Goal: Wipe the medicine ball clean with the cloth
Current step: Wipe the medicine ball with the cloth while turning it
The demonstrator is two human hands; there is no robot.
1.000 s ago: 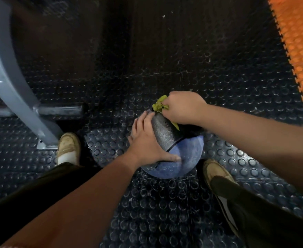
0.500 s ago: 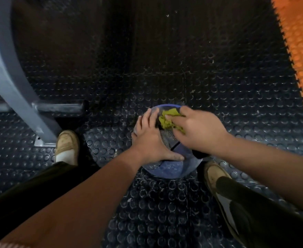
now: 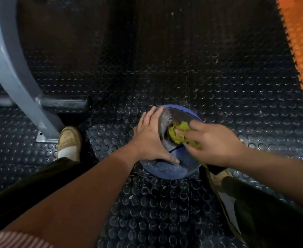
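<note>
The studded black rubber floor point(image 3: 165, 68) lies under the medicine ball point(image 3: 166, 170) and spreads away from it on every side. A curved grey metal frame point(image 3: 9, 68) stands well to the left of the ball, its foot plate on the floor. An orange studded mat point(image 3: 301, 42) borders the black floor far to the ball's right.

The medicine ball (blue, with a textured grey panel on top) sits on the floor between the person's two tan shoes: the left shoe point(image 3: 69, 140) well off to its left, the right shoe point(image 3: 218, 178) just beside its near right edge.

The left hand point(image 3: 150, 140) lies flat on the ball's left side, fingers straight and close together, thumb stretched across the near face. The right hand point(image 3: 217, 142) is on the ball's upper right - slightly blurred - with its fingers curled into a bunched yellow-green cloth point(image 3: 180, 132), holding it against the grey panel.
</note>
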